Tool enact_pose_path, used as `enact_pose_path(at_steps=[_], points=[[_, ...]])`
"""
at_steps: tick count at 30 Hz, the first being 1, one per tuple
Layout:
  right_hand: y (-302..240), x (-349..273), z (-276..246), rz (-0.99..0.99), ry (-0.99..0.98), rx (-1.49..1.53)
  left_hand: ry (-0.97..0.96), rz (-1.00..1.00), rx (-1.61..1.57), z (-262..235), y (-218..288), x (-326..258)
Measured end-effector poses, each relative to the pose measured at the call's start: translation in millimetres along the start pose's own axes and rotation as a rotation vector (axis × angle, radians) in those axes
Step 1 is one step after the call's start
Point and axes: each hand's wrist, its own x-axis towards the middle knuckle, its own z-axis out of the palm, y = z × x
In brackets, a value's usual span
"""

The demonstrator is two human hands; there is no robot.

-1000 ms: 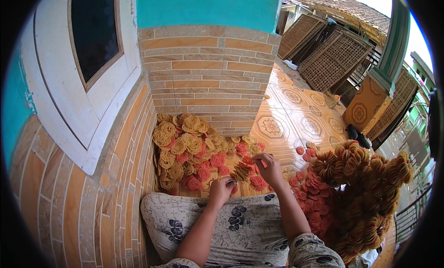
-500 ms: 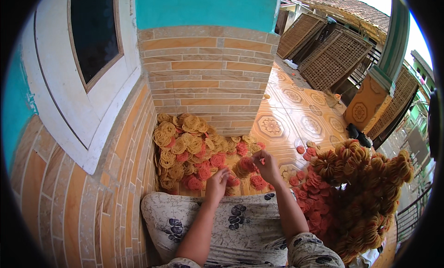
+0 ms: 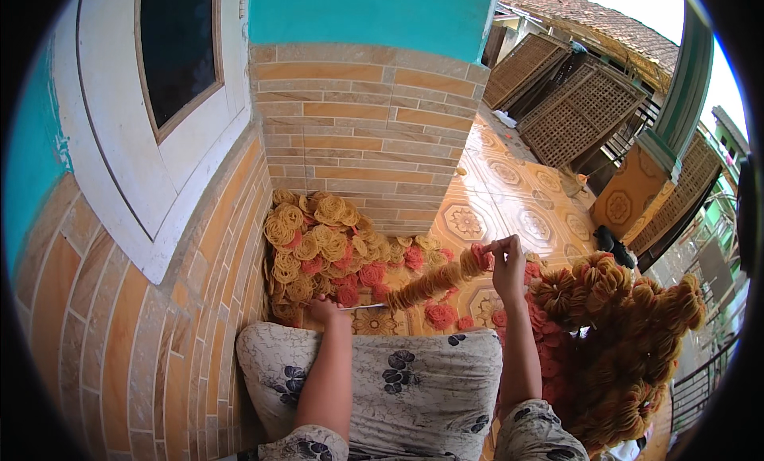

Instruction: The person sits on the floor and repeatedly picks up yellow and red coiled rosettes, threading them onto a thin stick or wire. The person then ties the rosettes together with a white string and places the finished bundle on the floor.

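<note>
A row of round, coiled crackers (image 3: 430, 283), mostly yellow with pink ones at the right, hangs threaded between my hands. My left hand (image 3: 325, 308) is closed on the white string (image 3: 362, 307) that comes out of the row's left end. Higher up, my right hand (image 3: 507, 258) pinches the row's other end, beside the pink crackers (image 3: 481, 256); the string there is hidden by the fingers. Just beyond my left hand lies a heap of loose yellow and pink crackers (image 3: 318, 246) against the wall.
At my right stands a big pile of bundled yellow crackers (image 3: 629, 342), with pink ones (image 3: 549, 334) beside it. A tiled wall (image 3: 358, 135) rises in front. The patterned tile floor (image 3: 509, 198) runs to woven racks (image 3: 581, 107). Patterned cloth (image 3: 414, 389) covers my lap.
My hands have moved apart: the left one to the left, the right one up and to the right. The threaded row is now stretched out between them, with the white string showing.
</note>
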Motion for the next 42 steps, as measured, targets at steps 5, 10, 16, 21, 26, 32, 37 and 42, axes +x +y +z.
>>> enact_pose_path(at_steps=[5, 10, 16, 21, 26, 32, 37, 42], points=[[-34, 33, -11, -0.023, -0.071, 0.075, -0.015, -0.238, 0.113, -20, -70, 23], [-55, 39, -21, -0.055, -0.120, 0.083, -0.227, -0.149, 0.355, -17, -103, -11], [-52, 13, -5, -0.080, -0.200, -0.028, -0.906, 0.441, 1.074, 28, -61, -81], [-54, -35, 27, -0.019, -0.290, 0.096, -1.217, 1.154, 0.892, 47, -44, -148], [-57, -65, 49, -0.086, -0.212, 0.093, -1.260, 0.792, 1.249, 42, -34, -142], [-44, -60, 55, 0.102, -0.118, 0.293, -1.173, 0.748, 1.399, 24, -34, -129], [-30, -58, 56, 0.071, -0.234, 0.244, -1.297, 0.705, 1.027, 40, -25, -144], [-24, -80, 63, 0.020, -0.291, 0.233, -1.294, 0.822, 1.140, 44, -34, -155]])
